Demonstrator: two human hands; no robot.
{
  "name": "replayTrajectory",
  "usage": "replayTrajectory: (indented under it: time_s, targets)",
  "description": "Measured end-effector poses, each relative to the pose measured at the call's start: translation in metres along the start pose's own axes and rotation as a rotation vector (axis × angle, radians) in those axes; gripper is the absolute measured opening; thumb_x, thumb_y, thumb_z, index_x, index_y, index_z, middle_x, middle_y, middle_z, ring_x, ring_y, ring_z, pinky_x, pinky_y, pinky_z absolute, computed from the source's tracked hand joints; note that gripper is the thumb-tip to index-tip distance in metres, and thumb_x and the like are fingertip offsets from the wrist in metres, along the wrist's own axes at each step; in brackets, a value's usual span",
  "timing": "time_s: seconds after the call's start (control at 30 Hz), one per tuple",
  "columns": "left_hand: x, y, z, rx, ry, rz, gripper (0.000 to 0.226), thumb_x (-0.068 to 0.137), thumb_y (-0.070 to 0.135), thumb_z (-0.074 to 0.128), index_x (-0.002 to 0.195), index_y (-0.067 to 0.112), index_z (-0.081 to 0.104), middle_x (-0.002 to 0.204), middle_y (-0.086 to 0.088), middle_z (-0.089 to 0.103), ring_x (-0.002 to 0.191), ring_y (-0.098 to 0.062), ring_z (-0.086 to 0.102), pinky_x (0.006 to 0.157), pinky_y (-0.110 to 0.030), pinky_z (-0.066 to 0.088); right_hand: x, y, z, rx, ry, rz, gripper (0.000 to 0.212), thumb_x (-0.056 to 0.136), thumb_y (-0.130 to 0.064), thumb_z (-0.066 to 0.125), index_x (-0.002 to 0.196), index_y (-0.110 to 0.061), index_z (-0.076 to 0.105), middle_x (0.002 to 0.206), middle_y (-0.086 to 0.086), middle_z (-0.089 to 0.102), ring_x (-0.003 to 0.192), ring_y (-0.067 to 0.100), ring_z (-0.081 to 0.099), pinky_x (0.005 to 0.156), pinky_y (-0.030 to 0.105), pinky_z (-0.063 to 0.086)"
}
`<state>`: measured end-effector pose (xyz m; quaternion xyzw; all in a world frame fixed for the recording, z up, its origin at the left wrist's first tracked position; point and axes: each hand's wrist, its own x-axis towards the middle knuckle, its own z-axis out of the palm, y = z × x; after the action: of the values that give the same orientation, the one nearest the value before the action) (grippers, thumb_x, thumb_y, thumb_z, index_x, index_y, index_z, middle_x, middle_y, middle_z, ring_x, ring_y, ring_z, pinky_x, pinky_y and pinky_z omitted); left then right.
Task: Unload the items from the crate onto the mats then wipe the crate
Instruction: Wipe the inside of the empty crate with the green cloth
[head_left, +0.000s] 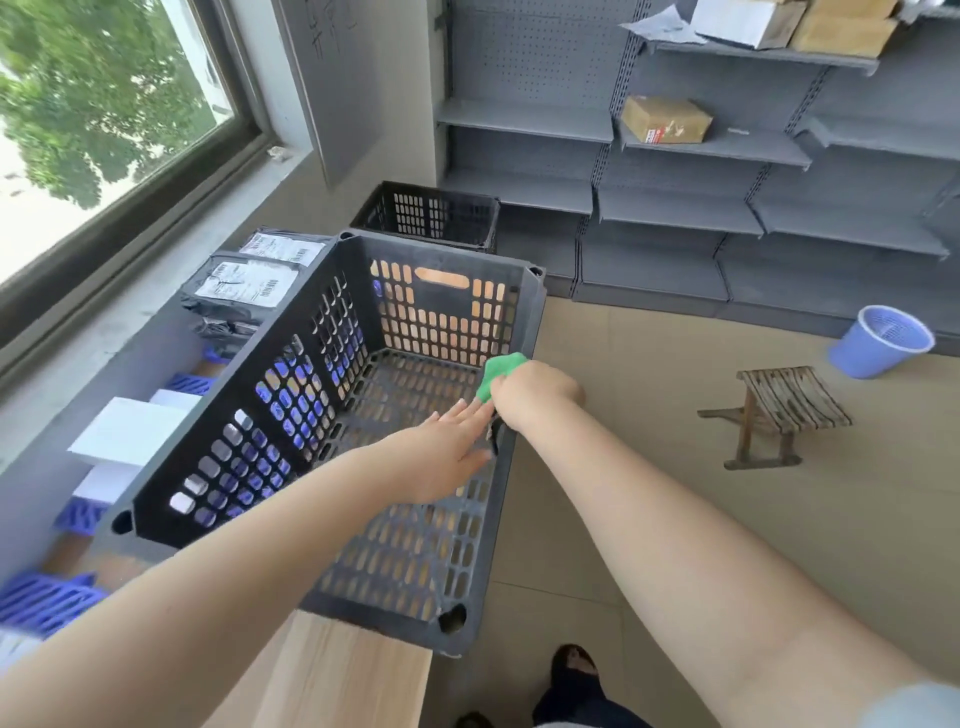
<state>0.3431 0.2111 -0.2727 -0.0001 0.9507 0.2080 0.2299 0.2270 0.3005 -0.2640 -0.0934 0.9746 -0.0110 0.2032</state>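
Here the black crate (332, 415) stands on the wooden desk (337, 670), with its near right corner over the desk's edge. Nothing lies inside it; the perforated bottom and the walls with their slots are bare.

The right hand (530, 392) is at the right wall of the crate, near the far corner. Its fingers are curled around a green cloth (501, 371), which is bunched up and sticks out above the knuckles, touching the upper part of that wall. The left hand (447, 449) reaches across the inside of the crate toward the same wall. Its fingers (470, 415) are straight and close together, with the tips just beside the right wrist; I cannot tell if they press on the wall.

To the left of the crate, between it and the window (104, 130), the unloaded things lie in a row on blue mats (47, 597): two grey parcels (244, 286) with white labels at the far end, and white boxes (130, 431) nearer.

A second, smaller black crate (431, 215) stands behind the first one. On the floor to the right there are a small wooden stool (779, 410) and a blue basket (878, 340), tilted. Grey shelves (675, 208) fill the far wall, with a few cardboard boxes (665, 119) on them.
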Motion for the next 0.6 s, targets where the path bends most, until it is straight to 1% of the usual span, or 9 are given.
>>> replayTrajectory:
  time_s: [0.07, 0.13, 0.23, 0.37, 0.4, 0.43, 0.5, 0.57, 0.6]
  targets:
    - [-0.011, 0.007, 0.009, 0.021, -0.022, -0.009, 0.066, 0.107, 0.034, 0.028, 0.156, 0.019, -0.014, 0.165, -0.001, -0.010, 0.151, -0.018, -0.011, 0.123, -0.036, -0.002, -0.002, 0.000, 0.005, 0.130, 0.028, 0.041, 0.056, 0.091, -0.043, 0.051, 0.132, -0.008, 0.039, 0.127, 0.009, 0.058, 0.110, 0.028, 0.061, 0.079, 0.034, 0.044]
    - [-0.019, 0.013, 0.015, 0.030, -0.025, -0.021, 0.066, 0.107, 0.036, 0.028, 0.156, 0.018, -0.013, 0.165, -0.003, -0.009, 0.151, -0.017, -0.011, 0.122, -0.036, -0.002, -0.004, 0.001, 0.008, 0.167, 0.030, 0.018, 0.066, 0.089, -0.044, 0.057, 0.137, -0.009, 0.028, 0.128, 0.008, 0.057, 0.112, 0.028, 0.060, 0.076, 0.033, 0.041]
    - [-0.024, 0.024, 0.025, 0.054, -0.037, -0.091, 0.065, 0.107, 0.040, 0.023, 0.156, 0.015, -0.011, 0.165, -0.007, -0.007, 0.151, -0.019, -0.009, 0.122, -0.041, -0.001, -0.011, 0.002, 0.008, 0.166, 0.048, 0.014, 0.061, 0.091, -0.039, 0.056, 0.136, -0.011, 0.026, 0.123, 0.007, 0.059, 0.107, 0.027, 0.061, 0.072, 0.032, 0.040]
    - [-0.033, 0.039, 0.045, 0.193, -0.276, -0.260, 0.060, 0.104, 0.043, 0.010, 0.157, 0.019, -0.007, 0.164, -0.011, -0.008, 0.152, -0.028, -0.007, 0.120, -0.058, -0.001, -0.013, 0.005, 0.017, 0.177, 0.085, 0.026, 0.059, 0.091, -0.042, 0.054, 0.134, -0.012, 0.027, 0.116, 0.007, 0.059, 0.096, 0.028, 0.062, 0.067, 0.031, 0.041]
    - [-0.038, 0.042, 0.053, 0.196, -0.283, -0.277, 0.063, 0.103, 0.048, 0.009, 0.158, 0.019, -0.003, 0.165, -0.011, -0.005, 0.152, -0.028, -0.006, 0.119, -0.058, -0.002, -0.013, 0.007, 0.020, 0.193, 0.099, 0.026, 0.064, 0.090, -0.043, 0.054, 0.137, -0.013, 0.024, 0.116, 0.008, 0.058, 0.095, 0.028, 0.061, 0.067, 0.032, 0.043]
    - [-0.044, 0.044, 0.061, 0.175, -0.249, -0.303, 0.071, 0.100, 0.058, 0.008, 0.158, 0.017, 0.002, 0.165, -0.010, -0.001, 0.152, -0.027, -0.004, 0.120, -0.057, -0.003, -0.012, 0.009, 0.023, 0.207, 0.119, 0.018, 0.071, 0.090, -0.043, 0.054, 0.144, -0.014, 0.017, 0.119, 0.009, 0.056, 0.098, 0.028, 0.060, 0.070, 0.033, 0.045]
    - [-0.055, 0.047, 0.075, 0.102, -0.114, -0.355, 0.085, 0.094, 0.071, 0.009, 0.157, 0.015, 0.014, 0.165, -0.008, 0.010, 0.152, -0.023, 0.001, 0.119, -0.056, -0.004, -0.009, 0.012, 0.028, 0.227, 0.172, -0.052, 0.087, 0.092, -0.041, 0.054, 0.153, -0.020, -0.003, 0.139, 0.015, 0.044, 0.119, 0.033, 0.051, 0.089, 0.042, 0.047]
    - [-0.063, 0.047, 0.087, 0.004, 0.044, -0.358, 0.081, 0.095, 0.070, 0.017, 0.155, 0.015, 0.025, 0.162, -0.007, 0.022, 0.152, -0.022, 0.009, 0.120, -0.054, -0.001, -0.007, 0.014, 0.033, 0.292, 0.186, -0.168, 0.087, 0.095, -0.032, 0.053, 0.155, -0.023, -0.010, 0.160, 0.012, 0.015, 0.144, 0.037, 0.020, 0.111, 0.052, 0.032]
    - [-0.066, 0.046, 0.090, -0.024, 0.131, -0.338, 0.077, 0.096, 0.067, 0.022, 0.153, 0.016, 0.029, 0.160, -0.006, 0.028, 0.151, -0.021, 0.013, 0.121, -0.052, 0.001, -0.005, 0.015, 0.035, 0.339, 0.171, -0.220, 0.083, 0.097, -0.027, 0.051, 0.155, -0.023, -0.008, 0.163, 0.008, 0.001, 0.149, 0.035, 0.004, 0.117, 0.053, 0.021]
